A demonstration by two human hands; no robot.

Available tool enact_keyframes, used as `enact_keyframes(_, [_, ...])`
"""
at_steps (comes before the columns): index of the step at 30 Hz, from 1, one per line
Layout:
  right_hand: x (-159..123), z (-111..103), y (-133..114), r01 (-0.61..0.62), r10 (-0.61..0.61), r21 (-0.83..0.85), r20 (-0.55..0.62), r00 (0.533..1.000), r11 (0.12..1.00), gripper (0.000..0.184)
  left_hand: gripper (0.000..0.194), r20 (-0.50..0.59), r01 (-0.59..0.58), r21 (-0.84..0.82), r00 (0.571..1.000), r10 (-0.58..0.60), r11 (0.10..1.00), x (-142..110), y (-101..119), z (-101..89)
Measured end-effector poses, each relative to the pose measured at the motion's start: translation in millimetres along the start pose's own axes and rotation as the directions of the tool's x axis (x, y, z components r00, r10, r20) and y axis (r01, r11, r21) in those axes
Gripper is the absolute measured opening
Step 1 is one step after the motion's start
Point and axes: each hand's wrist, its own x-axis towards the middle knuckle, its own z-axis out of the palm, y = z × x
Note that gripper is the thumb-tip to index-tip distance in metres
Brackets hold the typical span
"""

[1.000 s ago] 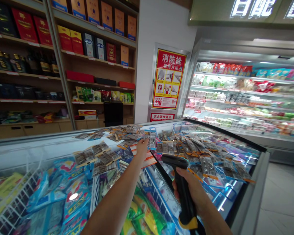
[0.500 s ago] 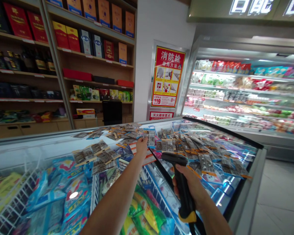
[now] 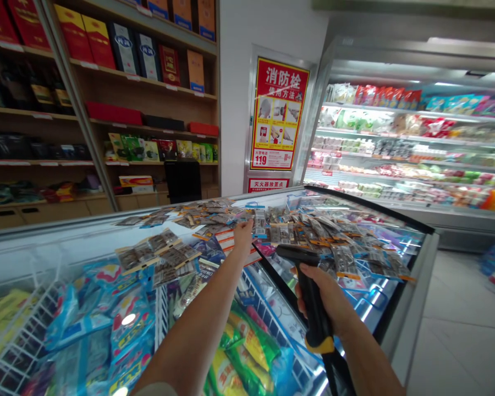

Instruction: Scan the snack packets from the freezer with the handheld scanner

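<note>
My right hand is wrapped round the handle of a black barcode scanner with a yellow band near its base. The scanner's head points forward and left over the freezer. My left hand reaches out to the middle of the glass top, its fingers closed at the edge of a small flat packet with blue trim. Many similar brown packets lie in a loose pile to the right. More packets lie to the left. An orange-and-white striped sheet lies partly under my left hand.
Below the glass, white wire baskets hold blue bags and green-yellow bags. The freezer's frame runs along the right. Behind stand wooden shelves, a red poster and a lit refrigerated display.
The view has tilted down and turned slightly right. My left hand stays by the blue-trimmed packet, and my right hand still holds the scanner, now slightly farther right in view.
</note>
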Motion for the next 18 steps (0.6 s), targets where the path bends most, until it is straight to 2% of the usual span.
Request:
enact_keyframes(6, [4.4, -4.4, 2.8, 0.041, -0.044, -0.056, -0.068, 0.997, 0.998, 0.026, 0.029, 0.063, -0.036, 0.023, 0.997, 0.035, 0.999, 3.4, -7.0, 3.9])
enact_keyframes(12, [-0.7, 3.5, 5.7, 0.059, -0.062, -0.047, -0.047, 0.997, 0.997, 0.029, 0.022, 0.012, -0.12, 0.08, 0.993, 0.119, 0.99, 13.3, -18.7, 1.9])
enact_keyframes(18, [-3.0, 5.2, 5.9, 0.08, -0.08, -0.001, -0.028, 0.996, 0.997, 0.028, 0.014, -0.015, -0.208, 0.208, 0.976, 0.216, 0.956, 15.1, -20.9, 4.9])
